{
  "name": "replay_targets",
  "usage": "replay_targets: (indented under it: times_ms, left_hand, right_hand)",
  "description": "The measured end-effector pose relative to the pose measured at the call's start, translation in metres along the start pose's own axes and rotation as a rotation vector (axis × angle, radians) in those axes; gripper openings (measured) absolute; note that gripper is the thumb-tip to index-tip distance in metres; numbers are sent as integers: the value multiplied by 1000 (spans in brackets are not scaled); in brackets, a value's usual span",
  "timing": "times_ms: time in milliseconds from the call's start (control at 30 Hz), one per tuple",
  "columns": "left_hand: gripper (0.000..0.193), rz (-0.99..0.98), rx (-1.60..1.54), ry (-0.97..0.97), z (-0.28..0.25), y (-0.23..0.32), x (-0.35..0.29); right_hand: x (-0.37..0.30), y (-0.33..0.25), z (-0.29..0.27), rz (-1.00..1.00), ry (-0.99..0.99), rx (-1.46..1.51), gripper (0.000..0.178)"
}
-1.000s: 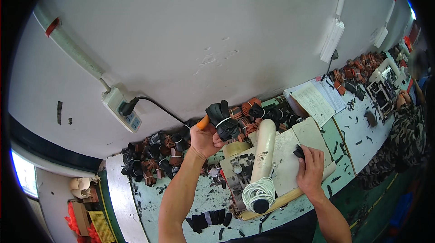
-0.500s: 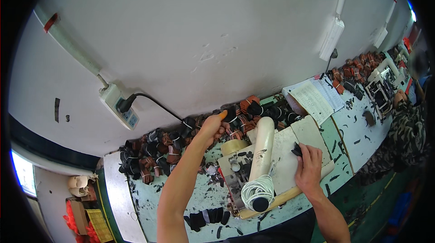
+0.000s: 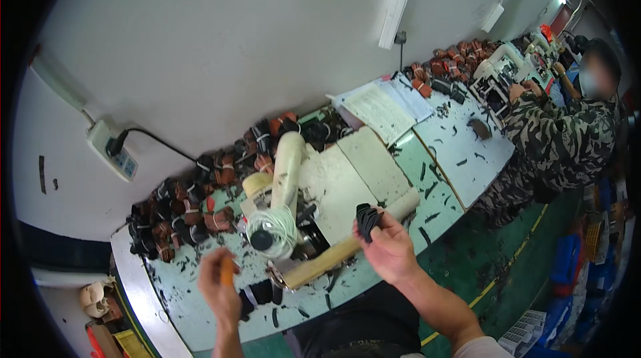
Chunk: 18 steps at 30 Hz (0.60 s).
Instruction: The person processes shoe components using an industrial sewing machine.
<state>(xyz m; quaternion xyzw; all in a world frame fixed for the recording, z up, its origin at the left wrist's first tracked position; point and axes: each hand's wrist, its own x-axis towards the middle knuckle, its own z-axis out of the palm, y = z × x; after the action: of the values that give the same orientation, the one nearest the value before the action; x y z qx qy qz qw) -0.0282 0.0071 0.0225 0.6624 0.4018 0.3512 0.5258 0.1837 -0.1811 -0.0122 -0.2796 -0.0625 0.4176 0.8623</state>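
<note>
A small stack of black strips (image 3: 368, 220) is gripped between the fingers and thumb of my right hand (image 3: 390, 251), raised in front of the machine's right end. My left hand (image 3: 219, 284) hovers over the near left of the table, an orange cover on one digit. Its fingers look loosely curled, and blur hides whether anything is in them. Just right of it lies a row of black bundles (image 3: 259, 294), partly covered by the hand. Between my hands stands a cream bench machine (image 3: 334, 174) with a thick tube and a coil of white cord (image 3: 274, 231).
Brown and black tied bundles (image 3: 190, 214) are heaped along the wall. Papers (image 3: 377, 110) lie behind the machine, and black scraps (image 3: 427, 188) litter the table. At right, a person in camouflage (image 3: 561, 131) sits by another machine (image 3: 497, 78). A power strip (image 3: 110, 151) hangs left.
My view has swung right. The left hand has drawn back from the bundle heap to the near left. The right hand has lifted off the machine top with the black strips.
</note>
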Motion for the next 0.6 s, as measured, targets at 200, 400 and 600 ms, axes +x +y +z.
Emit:
replay_targets:
  times_ms: [200, 400, 600]
  left_hand:
    - [69, 377, 411, -253, 61, 36, -93]
    - [65, 444, 542, -217, 78, 10, -116]
    - [59, 408, 567, -291, 57, 1, -117]
  right_hand:
    - [-45, 28, 27, 356, -3, 319, 40]
    - [-78, 44, 48, 551, 142, 224, 36]
    - [-92, 69, 50, 517, 248, 159, 31]
